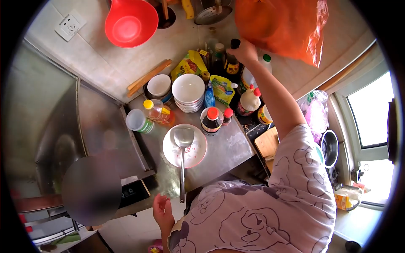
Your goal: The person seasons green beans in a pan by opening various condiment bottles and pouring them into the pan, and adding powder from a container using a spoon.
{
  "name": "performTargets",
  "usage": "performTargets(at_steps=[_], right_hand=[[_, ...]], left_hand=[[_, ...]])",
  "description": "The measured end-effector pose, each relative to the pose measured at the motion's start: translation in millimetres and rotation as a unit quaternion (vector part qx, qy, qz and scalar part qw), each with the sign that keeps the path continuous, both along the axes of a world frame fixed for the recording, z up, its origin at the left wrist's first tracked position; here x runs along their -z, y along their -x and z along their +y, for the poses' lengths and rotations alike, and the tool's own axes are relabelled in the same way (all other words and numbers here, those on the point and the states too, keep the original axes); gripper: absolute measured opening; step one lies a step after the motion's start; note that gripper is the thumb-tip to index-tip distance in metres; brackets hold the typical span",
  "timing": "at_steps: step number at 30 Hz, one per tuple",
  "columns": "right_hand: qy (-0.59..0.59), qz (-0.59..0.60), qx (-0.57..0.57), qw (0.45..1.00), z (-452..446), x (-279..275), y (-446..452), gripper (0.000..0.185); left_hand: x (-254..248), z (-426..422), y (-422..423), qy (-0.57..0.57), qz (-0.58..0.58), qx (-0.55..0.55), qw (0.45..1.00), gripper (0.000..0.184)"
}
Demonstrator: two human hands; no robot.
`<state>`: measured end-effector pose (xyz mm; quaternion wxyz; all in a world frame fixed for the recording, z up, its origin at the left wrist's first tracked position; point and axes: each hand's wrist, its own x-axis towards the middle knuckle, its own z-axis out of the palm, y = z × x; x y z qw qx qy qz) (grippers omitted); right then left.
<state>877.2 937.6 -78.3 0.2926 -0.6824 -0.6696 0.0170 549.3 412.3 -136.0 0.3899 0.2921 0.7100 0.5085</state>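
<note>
My right hand (245,52) is stretched to the back wall, its fingers closed about the neck of a dark sauce bottle (232,67) with a black cap. Other bottles stand close by, among them a white-capped one and a green-capped one (265,61). My left hand (163,209) hangs low at the counter's front edge, fingers loosely curled and apart, holding nothing. Above it, a metal spatula (183,162) lies across a white plate (170,154), its handle sticking out toward me. A red-capped bottle of dark liquid (212,119) stands just beyond the plate.
Stacked white bowls (188,88), a yellow-capped oil bottle (158,110) and a clear tub (141,121) stand on the metal counter (230,149). A red ladle (130,25) and an orange bag (282,29) hang on the wall. A wooden board (266,143) is at right.
</note>
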Motion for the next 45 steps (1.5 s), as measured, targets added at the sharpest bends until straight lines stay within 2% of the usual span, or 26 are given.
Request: performTargets(at_steps=[1, 3, 9, 13, 16, 21, 23, 24, 26, 27, 28, 30, 32, 34, 36, 38, 39, 40, 42, 43, 45], right_hand=[[0.001, 0.002, -0.004, 1.0, 6.3, 5.4, 1.5, 0.065], [0.11, 0.005, 0.033, 0.993, 17.4, 15.0, 3.0, 0.067], [0.118, 0.053, 0.037, 0.991, 39.6, 44.5, -3.6, 0.061], [0.141, 0.023, 0.068, 0.987, 56.1, 52.2, -2.3, 0.061], [0.15, 0.05, 0.034, 0.987, 65.0, 57.3, -10.4, 0.055], [0.189, -0.054, 0.002, 0.98, 51.1, 37.5, -7.1, 0.044], [0.237, 0.082, 0.047, 0.967, 53.1, 35.5, -6.4, 0.043], [0.237, 0.08, 0.047, 0.967, 52.3, 36.0, -4.9, 0.043], [0.142, -0.013, 0.114, 0.983, 39.2, 30.3, 7.2, 0.043], [-0.057, -0.022, 0.087, 0.994, 14.3, 33.5, 15.1, 0.043], [-0.255, -0.031, 0.057, 0.965, -25.9, 27.6, 27.3, 0.044], [-0.035, 0.065, -0.052, 0.996, -81.8, 16.9, 41.1, 0.048], [0.237, 0.031, -0.121, 0.963, -108.4, 25.0, 46.5, 0.057], [0.302, 0.018, -0.16, 0.94, -114.5, 49.2, 50.1, 0.07], [0.258, -0.014, -0.145, 0.955, -118.0, 64.1, 59.4, 0.077], [0.329, -0.041, -0.125, 0.935, -110.1, 70.1, 66.5, 0.075], [0.278, -0.053, -0.111, 0.953, -111.2, 74.0, 69.3, 0.057], [0.276, -0.052, -0.11, 0.953, -104.7, 86.2, 67.3, 0.057], [0.26, -0.003, -0.085, 0.962, -88.3, 107.2, 59.7, 0.042], [0.238, -0.019, -0.066, 0.969, -92.4, 99.4, 61.6, 0.034], [0.225, -0.006, -0.061, 0.972, -96.0, 89.3, 59.0, 0.033]], left_hand=[[0.1, -0.1, -2.2, 0.001, 0.002, -0.004, 1.0, 0.042], [0.4, -0.4, -7.5, -0.001, -0.014, -0.017, 1.0, 0.043], [4.2, -5.1, -17.6, 0.008, 0.001, -0.033, 0.999, 0.04], [4.7, -4.9, -25.4, -0.002, -0.019, -0.036, 0.999, 0.039], [6.5, -5.8, -30.8, 0.004, 0.007, -0.032, 0.999, 0.041], [1.6, -4.4, -41.0, 0.002, 0.002, -0.039, 0.999, 0.041], [5.0, -6.1, -41.6, 0.002, 0.0, -0.038, 0.999, 0.041], [6.7, -6.7, -42.3, 0.0, 0.0, -0.038, 0.999, 0.041], [8.6, -4.7, -44.1, -0.007, -0.014, -0.038, 0.999, 0.041], [8.5, -4.6, -42.3, -0.013, -0.026, -0.036, 0.999, 0.041], [7.7, -3.1, -40.9, -0.015, -0.026, -0.035, 0.999, 0.041], [5.7, -0.6, -39.3, -0.016, -0.032, -0.036, 0.999, 0.04], [6.3, 0.2, -34.5, -0.013, -0.028, -0.026, 0.999, 0.039], [4.5, -2.0, -27.2, -0.009, -0.022, -0.014, 1.0, 0.039], [1.4, -4.8, -20.3, -0.009, -0.008, 0.013, 1.0, 0.037], [2.7, -12.0, -12.0, -0.014, -0.004, 0.016, 1.0, 0.037], [3.3, -16.2, -7.8, -0.016, 0.0, 0.018, 1.0, 0.036], [3.1, -21.1, -3.8, -0.018, 0.0, 0.019, 1.0, 0.036], [3.1, -30.6, 4.5, -0.01, 0.006, 0.021, 1.0, 0.035], [4.0, -36.0, 8.3, -0.012, 0.005, 0.022, 1.0, 0.035], [6.7, -45.5, 17.1, -0.013, -0.019, 0.026, 0.999, 0.034]])
